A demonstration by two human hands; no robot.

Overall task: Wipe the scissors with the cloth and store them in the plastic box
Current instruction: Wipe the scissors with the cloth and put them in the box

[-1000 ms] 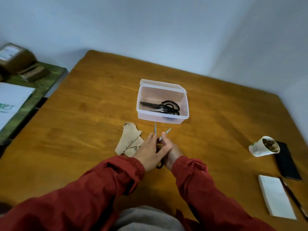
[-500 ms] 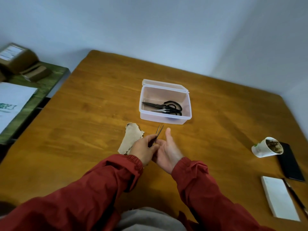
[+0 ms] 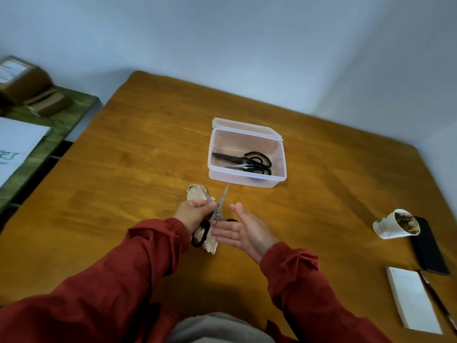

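**Figure: Scissors held open above the cloth, before the plastic box.**
The left grip [image 3: 195, 214] pinched the scissors [image 3: 222, 199] near their pivot. The blades were parted in a V, and one tip lay close to the near wall of the plastic box [image 3: 247, 182], which stood open at the middle of the bench [image 3: 136, 169]. The cloth [image 3: 196, 193] lay under that grip and under the black handles. The right grip [image 3: 247, 231] was spread, palm up and fingers straight, just beside the scissors. Two black-handled pairs [image 3: 249, 162] lay inside the box. Near the bench's right edge lay a tipped paper cup [image 3: 390, 225], a dark phone [image 3: 429, 248] and a white notepad [image 3: 413, 303].
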